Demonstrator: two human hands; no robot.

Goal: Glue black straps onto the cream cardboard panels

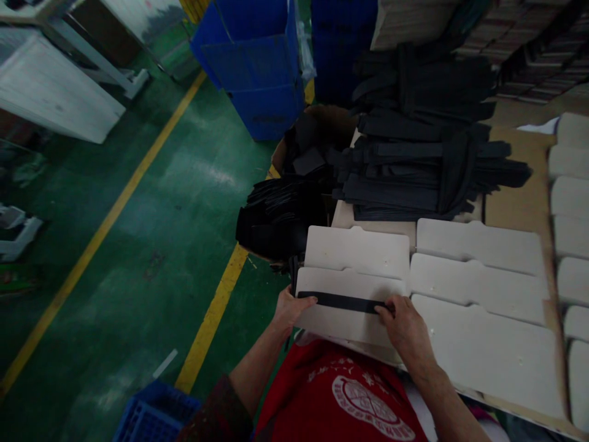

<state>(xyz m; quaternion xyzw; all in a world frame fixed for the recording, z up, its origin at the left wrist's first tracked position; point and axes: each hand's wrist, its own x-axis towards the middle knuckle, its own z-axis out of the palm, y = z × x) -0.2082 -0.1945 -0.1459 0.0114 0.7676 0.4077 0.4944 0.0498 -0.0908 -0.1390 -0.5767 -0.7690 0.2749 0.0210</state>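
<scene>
A black strip [345, 302] lies straight across the nearest of several overlapping pale boards [343, 325]. My left hand [291, 307] is closed at the strip's left end, thumb on top of it, beside the board's left edge; more dark strips hang behind that hand. At the right end, my right hand [399, 316] pinches the strip between thumb and fingers over the board. To the right, further pale boards [488, 344] overlap in rows. Bundles of black strips [405, 184] lie behind the boards.
Left of the table stand cartons of black pieces [280, 221] on the green floor. Blue bins [262, 80] are behind them, and a blue crate [154, 417] sits at the lower left. Stacked boards [538, 61] fill the back right.
</scene>
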